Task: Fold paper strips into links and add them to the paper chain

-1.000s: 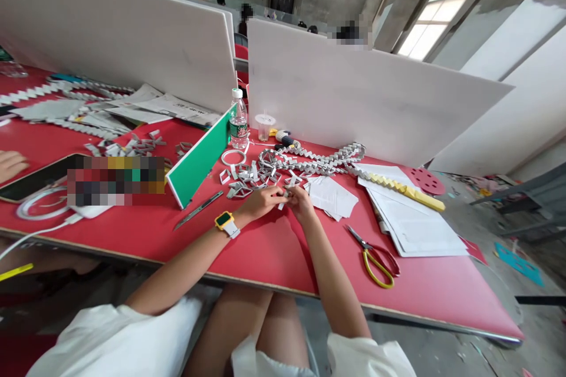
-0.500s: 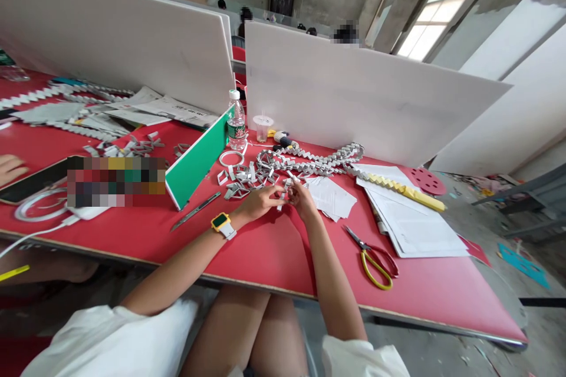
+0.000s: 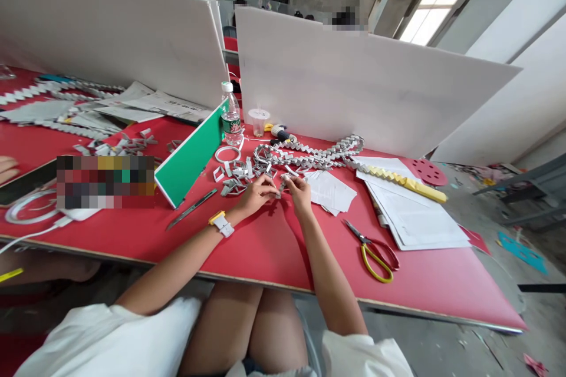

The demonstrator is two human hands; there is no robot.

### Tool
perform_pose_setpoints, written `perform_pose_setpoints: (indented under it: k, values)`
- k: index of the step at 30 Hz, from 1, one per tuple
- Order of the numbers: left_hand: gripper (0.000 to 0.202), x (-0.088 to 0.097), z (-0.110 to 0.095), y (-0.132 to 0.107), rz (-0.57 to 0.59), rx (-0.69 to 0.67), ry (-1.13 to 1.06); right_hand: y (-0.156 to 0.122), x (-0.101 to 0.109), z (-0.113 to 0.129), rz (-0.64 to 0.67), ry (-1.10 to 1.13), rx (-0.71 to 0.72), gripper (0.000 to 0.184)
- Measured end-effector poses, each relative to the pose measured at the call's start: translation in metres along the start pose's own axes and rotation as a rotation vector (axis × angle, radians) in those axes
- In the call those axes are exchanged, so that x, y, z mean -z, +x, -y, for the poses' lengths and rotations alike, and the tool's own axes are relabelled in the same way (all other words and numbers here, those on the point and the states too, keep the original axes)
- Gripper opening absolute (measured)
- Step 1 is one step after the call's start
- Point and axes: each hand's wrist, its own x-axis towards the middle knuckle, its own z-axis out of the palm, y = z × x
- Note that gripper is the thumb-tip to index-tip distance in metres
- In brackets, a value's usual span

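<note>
My left hand (image 3: 257, 197) and my right hand (image 3: 298, 193) face each other above the red table. Between their fingertips is a small piece of folded grey-white paper (image 3: 282, 184), pinched from both sides; its exact shape is partly covered by the fingers. Just behind my hands, a zigzag chain of folded paper links (image 3: 305, 160) loops across the table and runs into a yellow section (image 3: 404, 185) on the right. Loose folded paper links (image 3: 234, 186) lie in a heap beside my left hand. Flat white paper pieces (image 3: 331, 191) lie right of my right hand.
Yellow-and-red-handled scissors (image 3: 375, 256) lie at right, near a stack of papers (image 3: 418, 224). A craft knife (image 3: 192, 208), green board (image 3: 190, 156), water bottle (image 3: 230, 118) and cup (image 3: 259, 122) stand or lie left and behind. Another person's hand (image 3: 7, 169) rests far left.
My hands have drawn slightly apart, showing more of the folded paper between them. My left wrist has turned, and the whole view has shifted a little.
</note>
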Motion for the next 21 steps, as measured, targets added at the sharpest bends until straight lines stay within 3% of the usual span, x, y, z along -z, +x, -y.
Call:
perform_pose_setpoints:
  k: [7, 13, 18, 21]
  values:
    - [0.019, -0.004, 0.005, 0.001, 0.046, 0.252, -0.050, -0.005, -0.004, -0.001, 0.038, 0.059, -0.017, 0.025]
    - [0.024, -0.002, -0.001, 0.004, 0.035, 0.348, -0.067, -0.008, -0.009, -0.004, 0.047, 0.091, -0.032, 0.023]
    - [0.020, 0.001, 0.000, 0.003, 0.046, 0.443, -0.098, -0.007, -0.005, -0.005, 0.158, 0.122, -0.100, 0.026]
    - [0.020, 0.000, -0.001, 0.002, -0.006, 0.476, -0.100, -0.005, -0.005, -0.009, 0.141, 0.098, -0.095, 0.030]
